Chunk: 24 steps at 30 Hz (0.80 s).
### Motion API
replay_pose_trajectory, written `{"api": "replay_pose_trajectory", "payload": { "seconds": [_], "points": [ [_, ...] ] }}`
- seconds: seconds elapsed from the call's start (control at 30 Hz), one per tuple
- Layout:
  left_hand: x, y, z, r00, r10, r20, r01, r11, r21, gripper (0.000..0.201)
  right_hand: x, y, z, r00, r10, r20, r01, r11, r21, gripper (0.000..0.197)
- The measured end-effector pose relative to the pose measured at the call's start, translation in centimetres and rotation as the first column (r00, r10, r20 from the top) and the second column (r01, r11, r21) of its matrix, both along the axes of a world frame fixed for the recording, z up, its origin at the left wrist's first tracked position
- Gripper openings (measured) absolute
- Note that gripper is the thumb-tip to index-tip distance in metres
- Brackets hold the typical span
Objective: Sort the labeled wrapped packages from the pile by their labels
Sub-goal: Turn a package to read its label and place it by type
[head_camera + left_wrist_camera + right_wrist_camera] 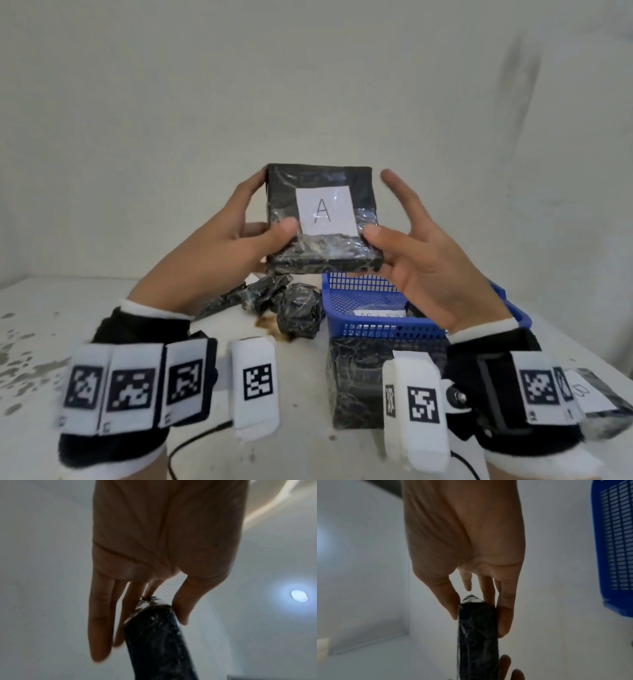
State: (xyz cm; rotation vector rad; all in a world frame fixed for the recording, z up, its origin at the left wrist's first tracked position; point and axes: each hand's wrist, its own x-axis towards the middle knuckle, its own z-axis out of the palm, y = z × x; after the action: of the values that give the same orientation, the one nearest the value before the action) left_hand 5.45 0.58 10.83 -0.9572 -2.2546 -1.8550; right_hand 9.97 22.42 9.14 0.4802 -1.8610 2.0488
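Both hands, left hand [219, 240] & right hand [421, 260], pinch the "A" package [322, 216] upright above the worktop [301, 387], prob to read the label.

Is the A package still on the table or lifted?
Lifted. The package is held in the air, label facing the camera, between the left hand and right hand, above the blue basket.
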Motion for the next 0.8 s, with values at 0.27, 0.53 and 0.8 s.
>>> {"api": "replay_pose_trajectory", "payload": {
  "seconds": [0.27,0.53,0.8],
  "points": [
    [1.9,0.2,-0.3,0.991,-0.13,-0.013,0.128,0.941,0.314,0.066,2.7,0.0,1.3,0.996,0.035,-0.081,-0.023,0.99,0.141,0.083],
    [2.6,0.8,-1.0,0.991,-0.135,0.011,0.125,0.938,0.323,0.058,3.9,0.4,0.6,0.998,0.044,-0.043,-0.038,0.99,0.134,0.086],
    [3.3,1.0,-3.0,0.976,-0.22,0.007,0.212,0.949,0.235,0.076,4.5,0.5,-1.0,1.0,0.009,-0.009,-0.008,0.993,0.117,0.088]
  ]
}}
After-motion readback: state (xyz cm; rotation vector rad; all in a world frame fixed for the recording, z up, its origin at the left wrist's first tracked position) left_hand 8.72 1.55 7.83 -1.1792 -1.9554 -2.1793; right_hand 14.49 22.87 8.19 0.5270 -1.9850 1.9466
